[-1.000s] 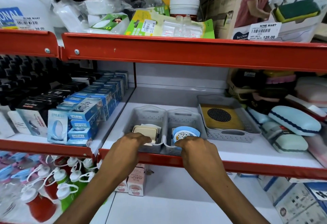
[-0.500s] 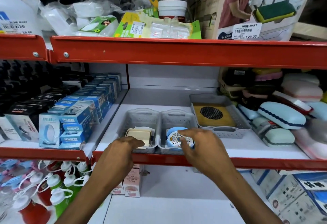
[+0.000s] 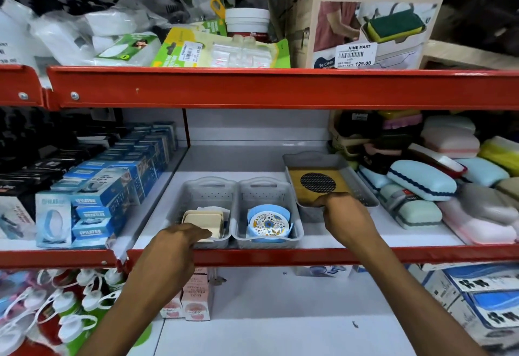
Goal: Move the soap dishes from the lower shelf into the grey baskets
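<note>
Three grey baskets stand on the middle shelf. The left basket (image 3: 207, 191) holds cream square soap dishes (image 3: 203, 219). The middle basket (image 3: 265, 190) holds a round blue soap dish (image 3: 268, 223) with a flowered top. The right basket (image 3: 362, 184) holds a yellow dish (image 3: 317, 184) with a black mesh circle. My left hand (image 3: 179, 240) grips the front rim of the left basket. My right hand (image 3: 344, 215) holds the near end of the right basket.
Red shelf rails (image 3: 280, 88) run above and below the baskets. Blue epilator boxes (image 3: 92, 209) stand at the left. Pastel soap cases (image 3: 421, 181) pile at the right. Small pink boxes (image 3: 193, 299) and red, green bottles (image 3: 56, 308) sit on the lower shelf.
My right hand left the blue dish in the middle basket and moved right to the right basket's front end. The left hand stayed on the left basket's rim.
</note>
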Demonstrator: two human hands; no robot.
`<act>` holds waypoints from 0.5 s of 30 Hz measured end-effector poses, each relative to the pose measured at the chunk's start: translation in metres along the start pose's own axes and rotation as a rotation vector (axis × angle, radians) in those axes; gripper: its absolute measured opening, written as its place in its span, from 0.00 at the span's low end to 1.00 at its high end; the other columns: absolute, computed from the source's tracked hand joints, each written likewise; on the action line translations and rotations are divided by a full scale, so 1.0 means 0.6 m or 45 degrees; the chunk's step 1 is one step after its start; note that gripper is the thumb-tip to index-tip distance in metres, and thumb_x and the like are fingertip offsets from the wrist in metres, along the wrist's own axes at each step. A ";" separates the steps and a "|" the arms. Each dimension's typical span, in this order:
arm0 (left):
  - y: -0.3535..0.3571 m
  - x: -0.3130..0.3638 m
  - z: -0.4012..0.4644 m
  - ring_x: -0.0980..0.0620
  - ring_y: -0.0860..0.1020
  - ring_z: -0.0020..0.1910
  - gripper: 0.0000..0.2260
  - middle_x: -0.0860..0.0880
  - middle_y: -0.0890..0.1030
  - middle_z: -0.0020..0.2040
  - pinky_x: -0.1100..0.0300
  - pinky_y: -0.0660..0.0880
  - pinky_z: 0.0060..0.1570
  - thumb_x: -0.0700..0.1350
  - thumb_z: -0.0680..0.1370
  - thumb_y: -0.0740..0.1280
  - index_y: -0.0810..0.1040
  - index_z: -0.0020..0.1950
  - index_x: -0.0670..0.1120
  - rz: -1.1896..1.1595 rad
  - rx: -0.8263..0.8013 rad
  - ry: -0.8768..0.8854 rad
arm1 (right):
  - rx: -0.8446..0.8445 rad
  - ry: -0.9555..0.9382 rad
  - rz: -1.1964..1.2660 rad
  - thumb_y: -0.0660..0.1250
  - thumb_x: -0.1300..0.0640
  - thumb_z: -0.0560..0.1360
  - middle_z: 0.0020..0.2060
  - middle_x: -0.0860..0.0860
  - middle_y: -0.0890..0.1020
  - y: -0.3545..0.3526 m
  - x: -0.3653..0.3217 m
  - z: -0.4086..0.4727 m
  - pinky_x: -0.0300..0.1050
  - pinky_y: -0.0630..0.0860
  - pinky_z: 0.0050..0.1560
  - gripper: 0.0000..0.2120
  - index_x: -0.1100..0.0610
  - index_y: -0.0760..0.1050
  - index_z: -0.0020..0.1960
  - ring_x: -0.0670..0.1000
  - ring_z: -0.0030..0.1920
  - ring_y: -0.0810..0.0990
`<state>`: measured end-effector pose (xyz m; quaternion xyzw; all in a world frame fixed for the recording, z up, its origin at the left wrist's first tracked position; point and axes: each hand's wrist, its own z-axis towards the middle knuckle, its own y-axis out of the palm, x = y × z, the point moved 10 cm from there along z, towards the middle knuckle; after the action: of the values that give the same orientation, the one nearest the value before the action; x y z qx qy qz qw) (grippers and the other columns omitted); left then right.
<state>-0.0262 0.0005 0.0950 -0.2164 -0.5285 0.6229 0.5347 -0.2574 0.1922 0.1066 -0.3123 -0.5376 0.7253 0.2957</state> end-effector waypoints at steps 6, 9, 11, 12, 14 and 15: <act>-0.003 0.004 0.000 0.44 0.85 0.51 0.22 0.48 0.88 0.52 0.50 0.83 0.55 0.28 0.68 0.68 0.86 0.55 0.49 0.021 0.039 0.010 | -0.003 -0.018 -0.011 0.64 0.66 0.73 0.50 0.53 0.86 -0.007 0.003 -0.046 0.48 0.80 0.47 0.21 0.45 0.83 0.58 0.57 0.49 0.83; -0.004 0.006 0.001 0.45 0.85 0.52 0.20 0.49 0.87 0.54 0.52 0.82 0.56 0.31 0.70 0.67 0.86 0.56 0.49 0.020 0.057 0.015 | -0.056 -0.026 0.000 0.65 0.65 0.71 0.48 0.52 0.86 -0.013 0.000 -0.067 0.47 0.81 0.46 0.20 0.46 0.83 0.56 0.56 0.46 0.83; -0.005 0.009 0.000 0.47 0.84 0.53 0.19 0.49 0.87 0.55 0.53 0.81 0.57 0.32 0.72 0.67 0.85 0.57 0.49 0.018 0.058 0.020 | -0.084 -0.039 -0.022 0.65 0.64 0.71 0.46 0.52 0.86 -0.018 -0.005 -0.080 0.47 0.82 0.45 0.18 0.48 0.84 0.54 0.55 0.44 0.83; -0.006 0.010 -0.001 0.47 0.85 0.53 0.19 0.49 0.87 0.55 0.53 0.81 0.57 0.33 0.72 0.66 0.86 0.57 0.49 0.019 0.061 0.016 | -0.096 -0.041 -0.041 0.66 0.63 0.70 0.45 0.52 0.86 -0.021 -0.007 -0.085 0.47 0.82 0.44 0.17 0.49 0.84 0.53 0.55 0.44 0.83; -0.002 0.007 0.001 0.47 0.85 0.52 0.18 0.50 0.87 0.55 0.53 0.81 0.56 0.33 0.72 0.66 0.86 0.56 0.49 0.023 0.040 0.003 | -0.126 -0.040 -0.072 0.67 0.63 0.68 0.44 0.51 0.87 -0.019 -0.009 -0.088 0.48 0.82 0.44 0.15 0.51 0.84 0.51 0.54 0.43 0.83; -0.002 0.004 0.002 0.48 0.85 0.52 0.18 0.50 0.87 0.55 0.54 0.81 0.56 0.34 0.72 0.66 0.86 0.56 0.49 0.018 0.042 0.006 | -0.131 -0.040 -0.077 0.68 0.63 0.68 0.45 0.51 0.87 -0.018 -0.008 -0.088 0.49 0.83 0.45 0.15 0.51 0.84 0.51 0.54 0.43 0.84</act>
<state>-0.0275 0.0019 0.0973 -0.2127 -0.5155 0.6347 0.5349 -0.2125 0.2229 0.1058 -0.2994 -0.5878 0.6923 0.2924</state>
